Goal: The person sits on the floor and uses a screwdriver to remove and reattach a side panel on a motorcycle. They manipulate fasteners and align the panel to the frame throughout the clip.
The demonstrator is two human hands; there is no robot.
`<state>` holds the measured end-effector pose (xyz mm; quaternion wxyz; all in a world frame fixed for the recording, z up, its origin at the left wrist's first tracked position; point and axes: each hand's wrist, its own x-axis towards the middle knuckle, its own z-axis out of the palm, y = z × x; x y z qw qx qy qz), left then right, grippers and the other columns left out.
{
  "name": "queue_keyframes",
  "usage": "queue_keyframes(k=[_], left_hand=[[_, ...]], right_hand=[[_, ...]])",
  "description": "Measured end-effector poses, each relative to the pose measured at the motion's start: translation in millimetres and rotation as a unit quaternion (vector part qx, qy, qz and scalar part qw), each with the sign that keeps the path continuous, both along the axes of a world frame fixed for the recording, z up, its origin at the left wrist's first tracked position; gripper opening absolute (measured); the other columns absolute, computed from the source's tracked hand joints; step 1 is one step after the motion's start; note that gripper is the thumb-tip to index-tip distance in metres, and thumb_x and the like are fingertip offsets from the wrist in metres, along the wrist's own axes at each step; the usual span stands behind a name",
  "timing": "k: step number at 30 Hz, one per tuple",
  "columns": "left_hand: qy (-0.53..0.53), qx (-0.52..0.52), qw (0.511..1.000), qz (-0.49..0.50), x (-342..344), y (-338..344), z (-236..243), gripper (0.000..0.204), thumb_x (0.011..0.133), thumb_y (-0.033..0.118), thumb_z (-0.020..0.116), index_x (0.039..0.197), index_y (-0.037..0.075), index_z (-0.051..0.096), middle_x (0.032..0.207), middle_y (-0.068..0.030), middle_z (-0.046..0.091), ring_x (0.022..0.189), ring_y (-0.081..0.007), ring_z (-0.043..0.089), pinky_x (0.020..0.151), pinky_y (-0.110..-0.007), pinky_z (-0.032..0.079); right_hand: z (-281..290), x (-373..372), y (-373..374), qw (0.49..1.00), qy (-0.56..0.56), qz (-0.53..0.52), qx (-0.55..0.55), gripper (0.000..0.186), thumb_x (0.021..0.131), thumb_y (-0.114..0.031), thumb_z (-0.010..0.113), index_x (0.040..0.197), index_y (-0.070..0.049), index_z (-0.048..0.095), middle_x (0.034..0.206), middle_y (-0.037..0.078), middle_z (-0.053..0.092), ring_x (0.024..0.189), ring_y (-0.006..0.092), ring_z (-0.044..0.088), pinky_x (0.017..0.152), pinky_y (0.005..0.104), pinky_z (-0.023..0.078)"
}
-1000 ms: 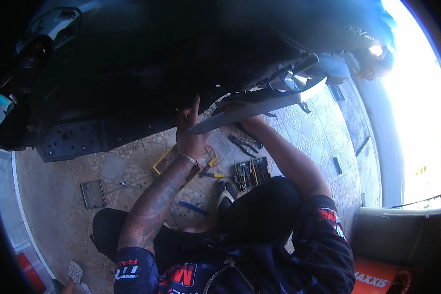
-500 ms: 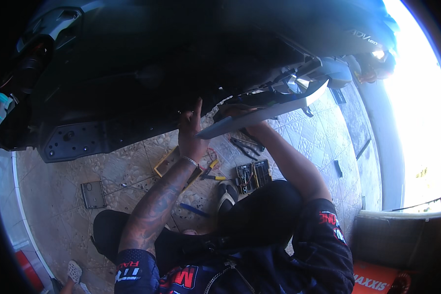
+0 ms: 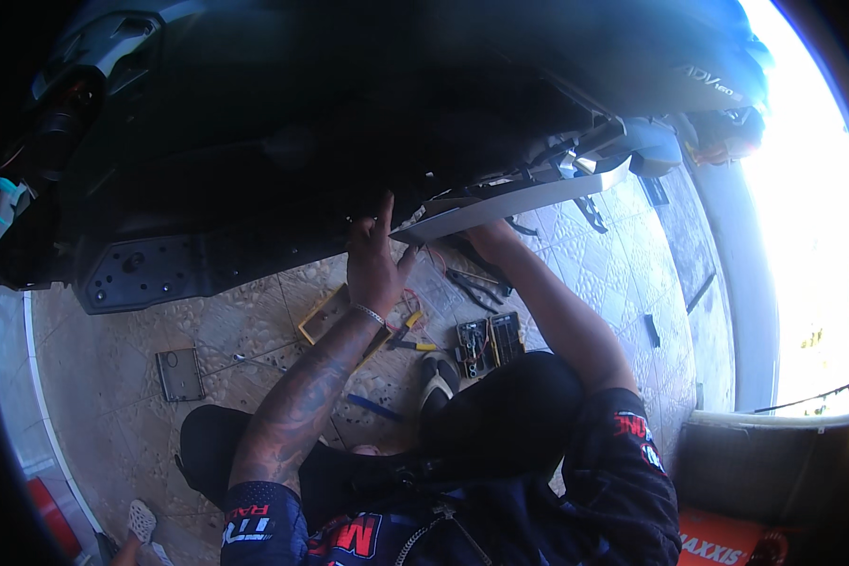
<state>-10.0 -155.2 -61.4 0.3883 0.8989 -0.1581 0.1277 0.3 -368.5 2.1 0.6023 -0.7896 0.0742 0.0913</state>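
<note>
A long silver-grey side panel (image 3: 519, 205) slants along the lower edge of a dark scooter (image 3: 283, 151), close to its body. My right hand (image 3: 482, 236) grips the panel from below; its fingers are mostly hidden behind it. By the panel's pointed left end is my left hand (image 3: 375, 259), its index finger stretched up against the scooter's dark underside and its thumb spread apart beside the panel tip. Its other fingers are hard to make out in the shadow. Beyond the panel, part of the scooter's bare metal parts shows.
On the tiled floor lie an open socket set (image 3: 488, 343), black pliers (image 3: 474, 289), a yellow-handled tool (image 3: 407, 334), a yellow-edged tray (image 3: 325, 316), a blue strip (image 3: 374, 407) and a dark shallow tray (image 3: 179, 374). Another person's foot (image 3: 141, 521) shows at lower left.
The panel has moved up, closer to the scooter's body, with my right hand on it. My left hand has stayed nearly in place, and its thumb now shows out to the side.
</note>
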Motion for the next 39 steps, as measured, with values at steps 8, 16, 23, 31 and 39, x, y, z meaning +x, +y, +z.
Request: queue_keyframes(k=[8,16,23,31,39], left_hand=[[0.006,0.006,1.000,0.012,-2.2,-0.3,0.3,0.098,0.082,0.025,0.085,0.164,0.019,0.032,0.123,-0.0186,0.056,0.112,-0.0345,0.061,0.095,-0.047,0.051],[-0.011,-0.015,1.000,0.006,-2.4,-0.6,-1.9,0.101,0.079,0.025,0.087,0.164,0.020,0.033,0.121,-0.0155,0.056,0.109,-0.0332,0.061,0.093,-0.046,0.051],[-0.021,-0.006,1.000,0.004,-0.6,-0.6,-6.4,0.103,0.077,0.021,0.088,0.164,0.019,0.033,0.119,-0.0147,0.057,0.108,-0.0323,0.061,0.094,-0.046,0.050],[-0.029,-0.006,1.000,0.004,-2.5,-0.7,-5.0,0.097,0.082,0.027,0.085,0.164,0.018,0.033,0.120,-0.0184,0.058,0.114,-0.0373,0.059,0.098,-0.049,0.049],[-0.006,-0.041,0.999,0.002,-4.3,1.4,0.6,0.087,0.090,0.031,0.077,0.164,0.019,0.032,0.129,-0.0217,0.057,0.121,-0.0436,0.056,0.105,-0.053,0.046]], right_hand=[[1.6,-0.3,-1.9,1.000,-0.010,0.013,-0.010,0.029,0.100,-0.010,0.062,0.125,-0.006,0.076,0.122,0.011,0.074,0.111,0.0206,0.067,0.101,0.0338,0.051],[3.6,-4.5,-2.2,0.999,-0.006,0.006,0.039,0.026,0.096,-0.010,0.066,0.120,-0.004,0.074,0.117,0.011,0.073,0.107,0.0217,0.068,0.099,0.0356,0.052],[-2.0,1.1,-1.0,0.999,-0.011,0.017,0.043,0.025,0.094,-0.012,0.068,0.118,-0.004,0.073,0.113,0.011,0.073,0.105,0.0221,0.068,0.094,0.0363,0.053],[-5.3,8.3,-2.5,0.997,-0.019,0.022,0.077,0.025,0.092,-0.015,0.071,0.115,-0.004,0.071,0.109,0.011,0.072,0.102,0.0225,0.069,0.089,0.0371,0.054],[8.7,18.4,10.9,0.978,0.107,-0.104,0.145,0.034,0.089,-0.014,0.074,0.119,0.000,0.069,0.105,0.012,0.072,0.095,0.0218,0.069,0.082,0.0352,0.055]])
